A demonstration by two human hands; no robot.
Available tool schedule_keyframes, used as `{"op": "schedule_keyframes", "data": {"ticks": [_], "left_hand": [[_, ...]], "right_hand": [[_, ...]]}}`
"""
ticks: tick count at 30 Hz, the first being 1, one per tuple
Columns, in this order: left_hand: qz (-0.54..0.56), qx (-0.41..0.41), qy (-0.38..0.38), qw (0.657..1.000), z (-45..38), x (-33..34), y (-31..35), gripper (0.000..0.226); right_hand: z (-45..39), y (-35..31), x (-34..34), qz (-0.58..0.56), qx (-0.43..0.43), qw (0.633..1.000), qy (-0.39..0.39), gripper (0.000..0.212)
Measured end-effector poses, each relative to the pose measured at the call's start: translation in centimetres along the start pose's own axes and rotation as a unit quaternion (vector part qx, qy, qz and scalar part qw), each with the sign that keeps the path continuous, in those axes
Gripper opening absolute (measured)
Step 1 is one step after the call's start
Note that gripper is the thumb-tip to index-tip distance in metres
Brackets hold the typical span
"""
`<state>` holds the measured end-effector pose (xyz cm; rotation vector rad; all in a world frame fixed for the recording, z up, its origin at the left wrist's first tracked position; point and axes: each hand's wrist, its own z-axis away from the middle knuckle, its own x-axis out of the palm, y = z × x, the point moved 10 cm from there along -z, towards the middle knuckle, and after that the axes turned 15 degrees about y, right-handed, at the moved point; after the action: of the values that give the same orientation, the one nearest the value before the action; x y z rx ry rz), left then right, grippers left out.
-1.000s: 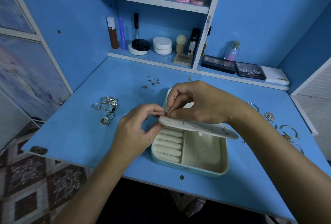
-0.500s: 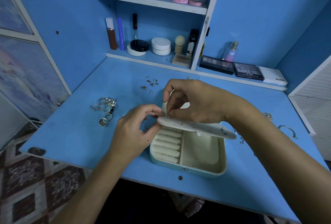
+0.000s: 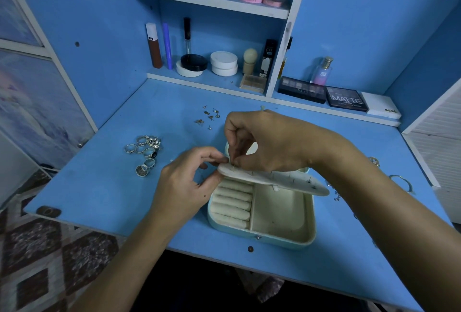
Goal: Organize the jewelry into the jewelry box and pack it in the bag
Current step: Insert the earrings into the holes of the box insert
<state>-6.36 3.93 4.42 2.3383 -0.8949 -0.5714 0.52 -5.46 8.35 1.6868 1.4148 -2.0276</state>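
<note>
My pale blue jewelry box [image 3: 262, 233] lies open near the table's front edge, cream inside, with ring rolls [image 3: 233, 203] on its left and a bare compartment on its right. Its cream earring panel [image 3: 274, 179] hangs flat over the far half, studs poking through. Silver rings [image 3: 146, 153] cluster to the left, loose stud earrings [image 3: 209, 117] farther back, and bangles [image 3: 400, 182] at the right.

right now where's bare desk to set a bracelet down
Bare desk lies front left, between the rings and the jewelry box, and behind the stud earrings. Both hands crowd the box's lid panel; bangles fill the right.
</note>
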Motion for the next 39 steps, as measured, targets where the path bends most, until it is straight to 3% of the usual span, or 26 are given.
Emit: {"op": "schedule_keyframes", "data": {"ticks": [26,33,39], "left_hand": [[-0.001,-0.004,-0.001,1.000,-0.1,0.0,0.1,0.026],[-0.002,0.010,0.004,1.000,0.2,-0.2,0.1,0.039],[0.004,0.027,0.011,1.000,-0.1,-0.2,0.5,0.036]], "right_hand": [[-0.3,0.5,0.1,-0.025,0.011,1.000,-0.014,0.028],[-0.2,0.4,0.1,-0.013,0.004,1.000,-0.014,0.028],[0.1,1.6,-0.3,-0.113,0.045,0.993,-0.006,0.022]]}}
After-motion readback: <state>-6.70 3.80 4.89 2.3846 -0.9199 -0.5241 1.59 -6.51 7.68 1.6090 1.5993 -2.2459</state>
